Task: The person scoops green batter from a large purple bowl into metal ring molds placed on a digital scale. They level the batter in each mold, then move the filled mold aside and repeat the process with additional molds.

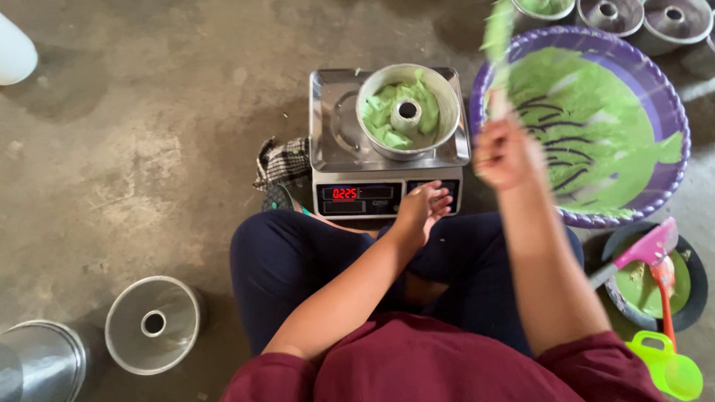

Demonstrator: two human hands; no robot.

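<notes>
A steel ring-shaped cake pan (408, 110) with green batter in it stands on a digital kitchen scale (339, 141) in front of my knees. My left hand (422, 210) rests low by the scale's front edge, fingers loosely apart, holding nothing. My right hand (506, 154) is raised and blurred, gripped around a spatula (497, 37) coated in green batter. It hovers over the left rim of a wide purple basin (663, 97) smeared with green batter.
An empty ring pan (153, 324) and a steel tin (41, 361) sit at the lower left. More pans (644, 18) stand beyond the basin. A dark bowl (689, 290) with a pink scraper (648, 249), and a green scoop (670, 368), lie at the right. A checked cloth (283, 160) lies beside the scale.
</notes>
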